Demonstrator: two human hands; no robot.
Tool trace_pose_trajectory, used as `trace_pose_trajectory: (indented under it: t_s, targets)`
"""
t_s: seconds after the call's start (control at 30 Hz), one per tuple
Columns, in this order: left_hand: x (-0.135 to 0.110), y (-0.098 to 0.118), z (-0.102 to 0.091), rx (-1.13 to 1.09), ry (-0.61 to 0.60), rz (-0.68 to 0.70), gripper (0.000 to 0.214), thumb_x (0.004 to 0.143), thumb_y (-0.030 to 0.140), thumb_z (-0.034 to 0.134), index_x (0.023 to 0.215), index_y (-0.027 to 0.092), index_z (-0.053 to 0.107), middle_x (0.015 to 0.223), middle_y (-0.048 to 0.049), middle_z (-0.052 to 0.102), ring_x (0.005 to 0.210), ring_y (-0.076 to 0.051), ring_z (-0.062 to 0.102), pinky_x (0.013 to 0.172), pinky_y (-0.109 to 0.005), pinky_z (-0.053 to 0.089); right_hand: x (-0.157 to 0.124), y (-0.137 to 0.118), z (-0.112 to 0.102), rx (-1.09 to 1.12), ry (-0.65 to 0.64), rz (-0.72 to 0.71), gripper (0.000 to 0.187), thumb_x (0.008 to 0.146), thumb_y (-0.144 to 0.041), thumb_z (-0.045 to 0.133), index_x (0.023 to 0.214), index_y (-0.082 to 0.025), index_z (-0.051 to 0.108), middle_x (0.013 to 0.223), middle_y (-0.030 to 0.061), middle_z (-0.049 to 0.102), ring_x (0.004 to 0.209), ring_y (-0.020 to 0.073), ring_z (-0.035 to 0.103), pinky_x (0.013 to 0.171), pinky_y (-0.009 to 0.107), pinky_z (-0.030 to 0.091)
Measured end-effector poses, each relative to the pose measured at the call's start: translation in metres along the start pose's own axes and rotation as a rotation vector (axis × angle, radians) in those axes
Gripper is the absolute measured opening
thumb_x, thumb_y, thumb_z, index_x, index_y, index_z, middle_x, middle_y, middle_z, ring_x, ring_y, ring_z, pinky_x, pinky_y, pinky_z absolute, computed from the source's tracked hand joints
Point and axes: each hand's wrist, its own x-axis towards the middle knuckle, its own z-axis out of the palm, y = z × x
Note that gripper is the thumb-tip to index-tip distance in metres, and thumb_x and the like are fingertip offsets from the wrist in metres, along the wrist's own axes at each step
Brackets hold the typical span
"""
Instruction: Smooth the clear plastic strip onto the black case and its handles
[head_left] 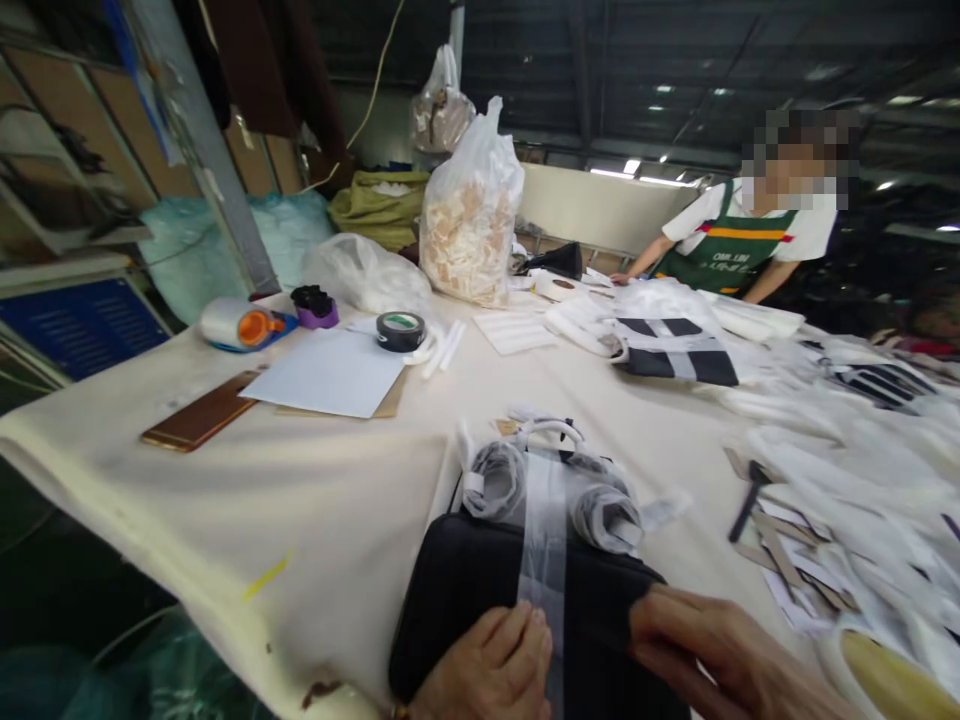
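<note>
A black bag (480, 590) lies at the near edge of the cream-covered table (300, 480), with a clear strip of tape (543, 540) running down its middle and over two paper-wrapped handles (555, 490). My left hand (495, 665) rests on the bag just left of the strip, fingers together and pressed flat. My right hand (720, 650) lies on the bag's right side, fingers closed on the fabric edge near the strip.
A white sheet (330, 372), a brown board (199, 422), a black tape roll (400, 330) and a full plastic sack (469, 215) stand further back. Another person in a green apron (731, 245) works at the far right. Paper strips and a black tool (750, 505) lie to the right.
</note>
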Motion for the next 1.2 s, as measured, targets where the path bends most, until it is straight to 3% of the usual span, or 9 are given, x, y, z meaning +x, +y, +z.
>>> trace_pose_trajectory:
  t_s: [0.13,0.37,0.57,0.8,1.07,1.2]
  targets:
    - [0.001,-0.001,0.0,0.009,-0.008,-0.011,0.028,0.089,0.026,0.04,0.086,0.012,0.064,0.087,-0.0015,0.065,0.085,-0.015,0.06,0.073,-0.025,0.048,0.038,-0.014,0.006,-0.093,-0.125,-0.089,0.023,0.088,-0.025,0.038,0.069,-0.019,0.05,0.071,0.0006,0.057,0.065,0.0117,0.052,0.056,0.022,0.036]
    - [-0.004,0.0,0.002,0.037,-0.056,0.004,0.026,0.089,0.023,0.041,0.089,0.011,0.064,0.088,-0.0027,0.062,0.088,-0.014,0.057,0.076,-0.024,0.045,0.057,-0.015,0.005,-0.075,-0.269,-0.154,0.016,0.082,-0.018,0.045,0.066,-0.019,0.049,0.068,-0.0018,0.057,0.064,0.0101,0.052,0.056,0.021,0.032]
    - [-0.006,0.002,0.005,0.037,-0.057,-0.022,0.026,0.089,0.019,0.039,0.091,0.014,0.064,0.087,0.0007,0.063,0.089,-0.012,0.057,0.077,-0.023,0.043,0.077,-0.014,0.01,-0.327,-0.248,-0.115,0.015,0.078,-0.014,0.046,0.065,-0.018,0.053,0.065,0.0011,0.062,0.059,0.0132,0.055,0.051,0.025,0.025]
    - [-0.005,0.001,0.004,0.059,-0.054,-0.021,0.027,0.09,0.018,0.038,0.09,0.015,0.064,0.088,0.0001,0.064,0.089,-0.012,0.057,0.078,-0.023,0.042,0.083,-0.01,0.024,-0.425,-0.209,-0.111,0.019,0.079,-0.012,0.042,0.072,-0.019,0.058,0.071,0.0041,0.065,0.064,0.0183,0.061,0.053,0.028,0.026]
    - [-0.006,0.002,0.004,0.018,-0.047,-0.034,0.028,0.09,0.023,0.038,0.088,0.013,0.064,0.086,0.0003,0.065,0.087,-0.012,0.059,0.076,-0.024,0.043,0.087,-0.02,0.023,-0.468,-0.174,0.102,0.015,0.074,-0.013,0.049,0.07,-0.018,0.063,0.073,0.0078,0.068,0.072,0.0238,0.064,0.055,0.029,0.028]
    - [-0.002,0.001,0.001,0.019,-0.026,-0.029,0.027,0.088,0.026,0.041,0.086,0.012,0.064,0.085,-0.0008,0.066,0.085,-0.014,0.06,0.076,-0.025,0.044,0.089,-0.018,0.022,-0.515,-0.116,0.127,0.017,0.073,-0.017,0.058,0.09,-0.015,0.062,0.075,0.0092,0.068,0.074,0.0255,0.064,0.054,0.028,0.03]
